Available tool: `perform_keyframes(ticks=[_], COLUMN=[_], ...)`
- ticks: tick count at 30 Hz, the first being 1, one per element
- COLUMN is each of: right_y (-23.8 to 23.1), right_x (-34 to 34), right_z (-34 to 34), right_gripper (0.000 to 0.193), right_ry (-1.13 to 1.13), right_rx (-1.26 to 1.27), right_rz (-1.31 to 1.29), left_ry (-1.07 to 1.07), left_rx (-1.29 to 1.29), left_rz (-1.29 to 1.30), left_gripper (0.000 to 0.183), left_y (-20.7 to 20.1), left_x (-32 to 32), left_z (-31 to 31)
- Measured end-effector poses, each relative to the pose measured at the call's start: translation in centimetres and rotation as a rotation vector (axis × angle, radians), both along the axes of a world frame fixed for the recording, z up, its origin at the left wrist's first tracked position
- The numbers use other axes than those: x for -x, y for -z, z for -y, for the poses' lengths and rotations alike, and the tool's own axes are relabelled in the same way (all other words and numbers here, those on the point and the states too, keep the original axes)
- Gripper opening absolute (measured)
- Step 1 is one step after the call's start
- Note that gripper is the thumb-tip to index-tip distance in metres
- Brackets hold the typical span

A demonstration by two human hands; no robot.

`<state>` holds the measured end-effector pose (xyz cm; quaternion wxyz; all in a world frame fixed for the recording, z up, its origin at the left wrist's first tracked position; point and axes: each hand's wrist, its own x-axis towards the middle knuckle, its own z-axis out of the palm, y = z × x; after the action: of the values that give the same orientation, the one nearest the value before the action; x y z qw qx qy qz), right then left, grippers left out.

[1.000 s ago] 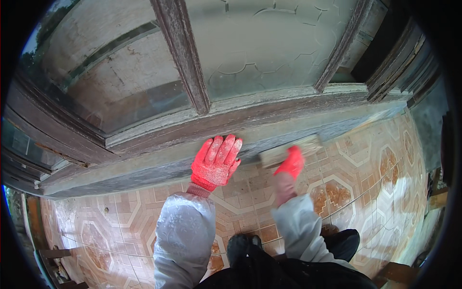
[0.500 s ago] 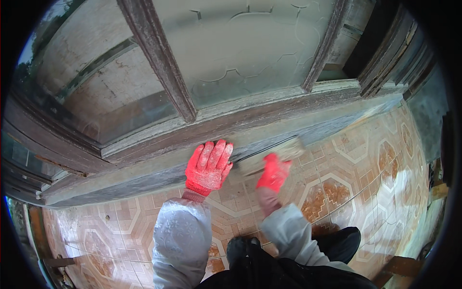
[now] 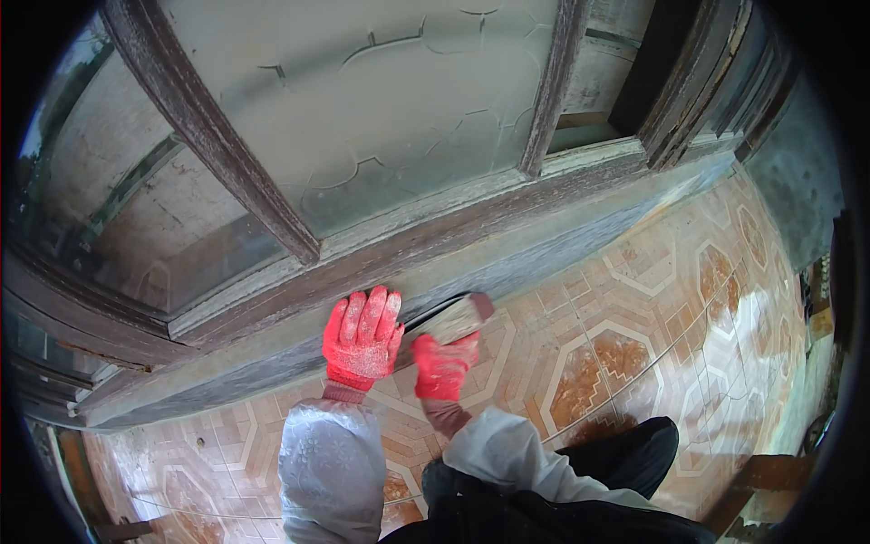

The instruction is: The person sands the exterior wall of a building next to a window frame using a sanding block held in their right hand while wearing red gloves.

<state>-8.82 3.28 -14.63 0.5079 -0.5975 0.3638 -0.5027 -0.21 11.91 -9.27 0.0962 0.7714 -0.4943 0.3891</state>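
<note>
My left hand [image 3: 360, 340], in a red glove with whitish dust on it, lies flat against the low wall's ledge [image 3: 426, 276] with fingers stretched out. Just to its right, my right hand [image 3: 444, 364], also in a red glove, is closed on a pale wooden block [image 3: 453, 322]. The block has a dark edge on its wall side and a reddish-brown far end; it resembles a sanding block. That dark edge is held against the grey upright face of the low wall [image 3: 544, 254]. The fingers' far side and the block's near end are partly hidden.
Above the ledge stands a weathered brown wooden window frame [image 3: 217, 136] with patterned glass panes [image 3: 381, 100]. Patterned tiles [image 3: 625, 363] cover the floor below. A wooden piece [image 3: 761, 485] is at the lower right, and my dark-trousered leg [image 3: 625, 453] is bent beneath me.
My right hand has drawn the wooden block leftward along the wall, closer to my left hand. The view has shifted slightly; my left hand stays flat on the ledge.
</note>
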Motion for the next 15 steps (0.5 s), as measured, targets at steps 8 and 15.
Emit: perform_keyframes(ticks=[8, 15], right_y=[3.1, -3.0], right_x=[5.4, 1.3], right_z=[24.4, 2.7], right_gripper=[0.04, 0.054], right_ry=[0.171, 0.091], right_rx=[-0.11, 0.037], right_rz=[-0.143, -0.096], left_ry=[0.008, 0.024], left_rx=[0.064, 0.033], left_rz=[0.007, 0.019], left_gripper=[0.043, 0.043], left_y=[0.3, 0.0], left_x=[0.6, -0.1], left_z=[1.3, 0.4])
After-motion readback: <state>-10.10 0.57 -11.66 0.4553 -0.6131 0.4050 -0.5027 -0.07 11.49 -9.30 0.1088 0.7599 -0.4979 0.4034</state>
